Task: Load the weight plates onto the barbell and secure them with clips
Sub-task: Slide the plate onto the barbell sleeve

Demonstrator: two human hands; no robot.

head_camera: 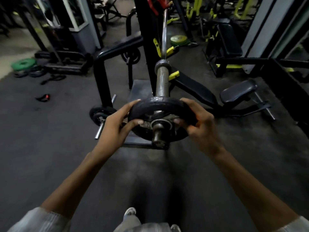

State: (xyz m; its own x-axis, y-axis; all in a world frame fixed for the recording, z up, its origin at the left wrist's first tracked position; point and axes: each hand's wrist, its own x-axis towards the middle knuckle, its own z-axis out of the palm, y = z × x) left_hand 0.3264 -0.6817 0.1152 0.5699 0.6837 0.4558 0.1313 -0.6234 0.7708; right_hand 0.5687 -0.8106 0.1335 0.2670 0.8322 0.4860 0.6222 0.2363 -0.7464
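Observation:
A worn black weight plate [158,104] sits on the near end of the barbell sleeve [161,82], close to the sleeve's tip [159,141]. My left hand [117,124] grips the plate's left rim and my right hand [200,124] grips its right rim, thumbs on the near face. The barbell [164,30] runs away from me on a black rack with yellow hooks [173,75]. The bare sleeve reaches back to its collar [162,64]. A red clip [155,4] hangs near the bar at the top.
Another black plate [100,114] rests on a storage peg at lower left of the rack. Green and black plates [23,64] lie on the floor at left, and yellow-green plates [178,40] lie behind. A black bench [195,87] stands to the right. Dark floor [41,148] surrounds me.

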